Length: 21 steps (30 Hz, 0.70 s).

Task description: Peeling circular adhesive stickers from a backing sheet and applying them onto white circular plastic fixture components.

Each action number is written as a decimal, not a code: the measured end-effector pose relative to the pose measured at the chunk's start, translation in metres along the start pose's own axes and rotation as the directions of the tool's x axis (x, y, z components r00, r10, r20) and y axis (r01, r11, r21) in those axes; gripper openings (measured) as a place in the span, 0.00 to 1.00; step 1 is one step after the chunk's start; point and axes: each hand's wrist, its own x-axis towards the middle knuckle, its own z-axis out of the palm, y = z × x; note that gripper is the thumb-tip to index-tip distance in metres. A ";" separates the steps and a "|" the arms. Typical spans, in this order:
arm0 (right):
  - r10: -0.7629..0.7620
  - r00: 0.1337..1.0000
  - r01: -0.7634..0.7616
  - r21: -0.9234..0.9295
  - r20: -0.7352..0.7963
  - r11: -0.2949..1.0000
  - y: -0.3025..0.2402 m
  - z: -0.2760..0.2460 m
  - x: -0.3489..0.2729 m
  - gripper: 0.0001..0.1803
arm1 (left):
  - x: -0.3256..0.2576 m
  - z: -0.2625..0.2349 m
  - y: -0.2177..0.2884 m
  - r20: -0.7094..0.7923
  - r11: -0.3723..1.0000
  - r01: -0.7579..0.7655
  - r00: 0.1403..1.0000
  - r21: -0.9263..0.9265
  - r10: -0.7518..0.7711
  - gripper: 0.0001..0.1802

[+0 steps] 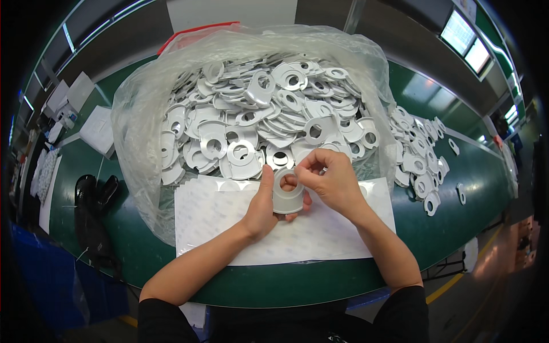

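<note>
A silver-grey flat part [287, 201] with a large round hole and a rim around it is held up in my left hand [264, 204]. The thumb lies along its left side, and the other fingers reach behind it, with fingertips showing through the hole and past the lower right edge. My right hand [329, 180] is pinched at the part's upper right edge. What its thumb and forefinger grip, if anything, is too small to tell. Both hands are above white sheets [343, 228] that carry faint round outlines.
A clear plastic bag [137, 131] spreads open behind the sheets, around a heap of similar parts [251, 114]. More loose parts [420, 160] lie to the right on the green table [474, 188]. A black object [94, 223] and a white stack [98, 130] are at left.
</note>
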 end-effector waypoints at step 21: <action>-0.106 0.988 0.147 -0.446 0.116 0.883 -0.012 -0.014 -0.007 0.14 | -0.001 0.000 0.011 0.036 0.987 0.139 0.990 -0.079 -0.136 0.45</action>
